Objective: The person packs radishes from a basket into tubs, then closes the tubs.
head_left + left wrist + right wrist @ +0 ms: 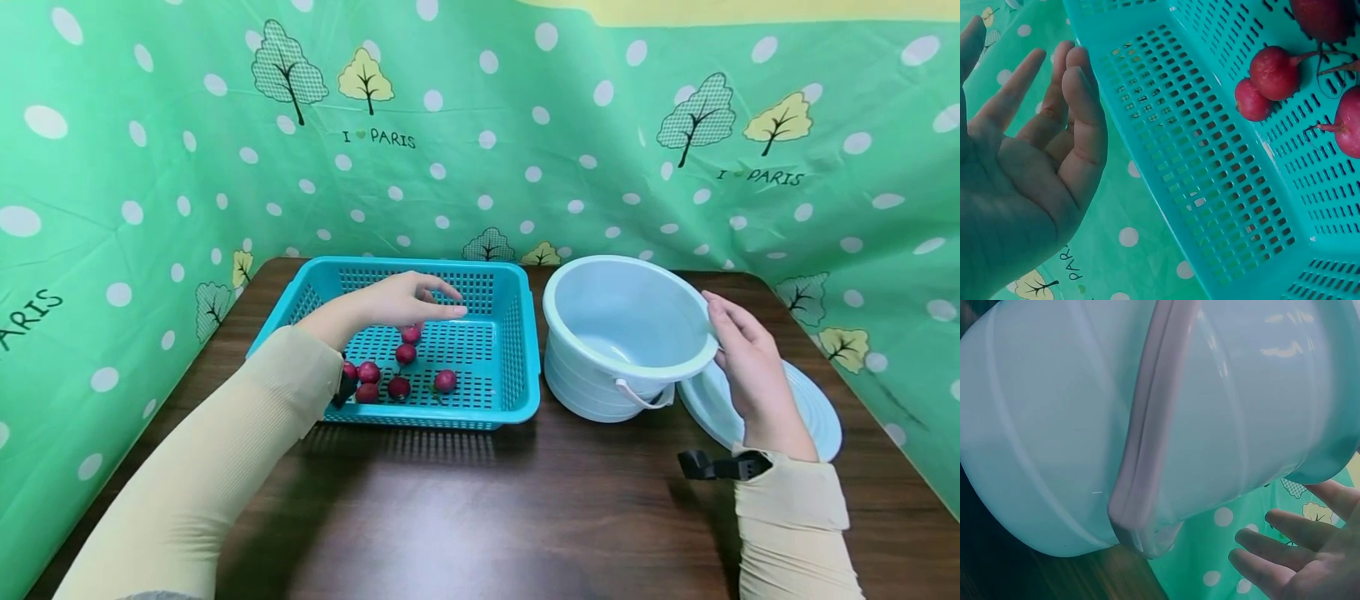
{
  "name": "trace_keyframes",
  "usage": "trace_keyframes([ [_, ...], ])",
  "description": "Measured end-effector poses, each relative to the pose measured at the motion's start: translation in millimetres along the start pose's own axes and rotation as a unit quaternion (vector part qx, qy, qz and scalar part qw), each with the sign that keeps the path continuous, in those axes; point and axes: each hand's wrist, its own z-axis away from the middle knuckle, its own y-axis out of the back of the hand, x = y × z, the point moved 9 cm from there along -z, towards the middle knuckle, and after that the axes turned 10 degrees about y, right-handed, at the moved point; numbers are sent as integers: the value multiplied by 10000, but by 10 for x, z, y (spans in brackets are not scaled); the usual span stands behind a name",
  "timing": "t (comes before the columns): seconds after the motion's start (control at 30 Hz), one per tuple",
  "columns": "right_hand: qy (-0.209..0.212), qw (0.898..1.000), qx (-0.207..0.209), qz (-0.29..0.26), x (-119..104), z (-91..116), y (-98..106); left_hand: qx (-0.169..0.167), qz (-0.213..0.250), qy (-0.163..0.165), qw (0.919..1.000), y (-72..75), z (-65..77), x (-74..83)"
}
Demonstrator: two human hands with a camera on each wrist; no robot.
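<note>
In the head view my left hand (408, 300) hovers over the turquoise basket (528, 358) with nothing in it, fingers loosely extended. Several red radishes (406, 354) lie on the basket floor, mostly below and left of centre. The left wrist view shows thin roots on the radishes (1275, 73) and the palm beside the basket wall. To the right stands a light blue bucket (592, 375); no contents show in the part of its inside I see. My right hand (750, 358) is at the bucket's right rim, fingers fairly straight; the right wrist view shows a fingertip at the rim's underside.
A round light blue lid (806, 408) lies on the dark wooden table (480, 517), partly behind the right hand. The bucket's pale handle (645, 400) hangs down at its front. A green dotted cloth (525, 167) hangs behind and along the sides.
</note>
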Motion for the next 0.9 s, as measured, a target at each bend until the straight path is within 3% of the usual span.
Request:
trace_keyframes([
  [0.23, 109, 9999, -1, -41, 9, -17, 14, -296, -38, 30, 9996, -48, -89, -12],
  [0.4, 252, 9997, -34, -31, 1, -14, 15, -779, -80, 170, 9968, -152, -144, -69],
  [0.63, 204, 9998, -1, 90, -4, -9, 18, -1455, -87, 241, 9890, -332, -192, -92],
  [0.9, -15, 10000, -33, 75, 28, 1, -4, -2194, -68, 636, 9735, -562, -235, -134],
])
